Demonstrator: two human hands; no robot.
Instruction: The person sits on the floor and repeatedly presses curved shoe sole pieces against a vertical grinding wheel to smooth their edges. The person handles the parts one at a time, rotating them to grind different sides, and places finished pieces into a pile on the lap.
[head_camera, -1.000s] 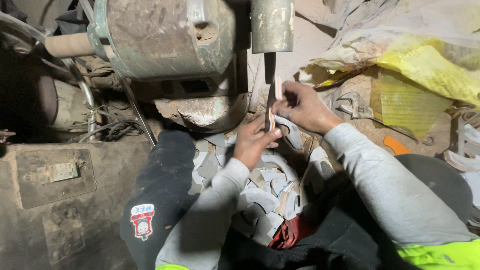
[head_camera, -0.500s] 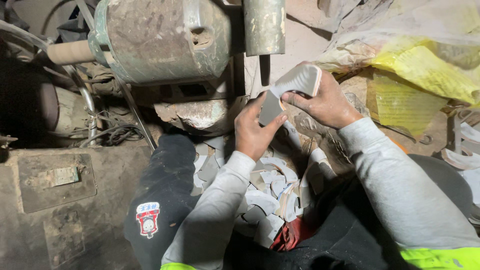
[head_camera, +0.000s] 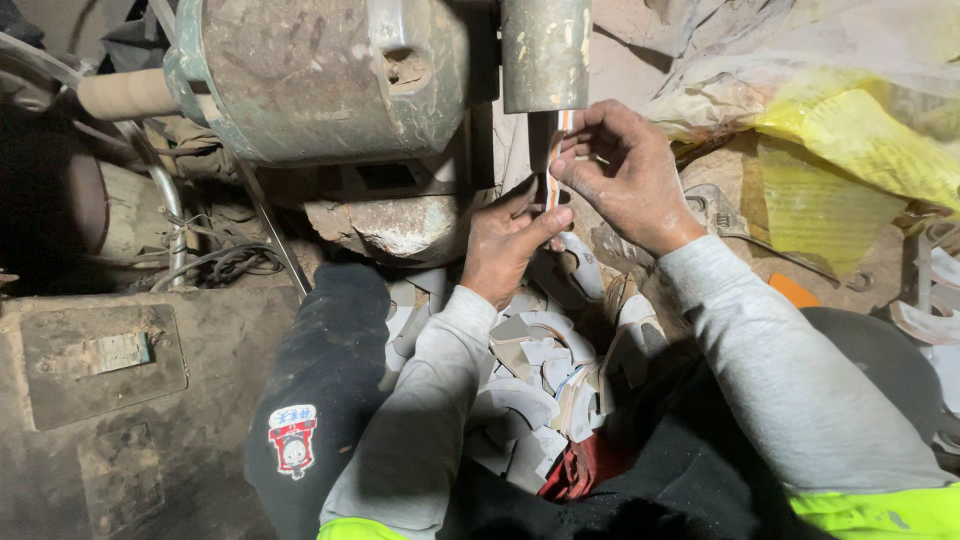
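Both my hands hold one thin, flat piece, seen edge-on with white, orange and blue layers. My left hand grips its lower part from below. My right hand pinches its upper part from the right. The piece stands upright just under a dusty metal cylinder of a large grimy green machine. Its top edge is close to the cylinder; I cannot tell whether they touch. Several similar curved white pieces lie heaped in my lap between my knees.
A yellow plastic bag and crumpled clear plastic lie at the upper right. An orange item peeks out beside my right forearm. Cables and a metal rod run under the machine at left. A dusty slab with a small plate sits lower left.
The piece, held flat-side toward me half a second ago, is turned edge-on and raised under the cylinder. Both hands shifted slightly up and stayed on it.
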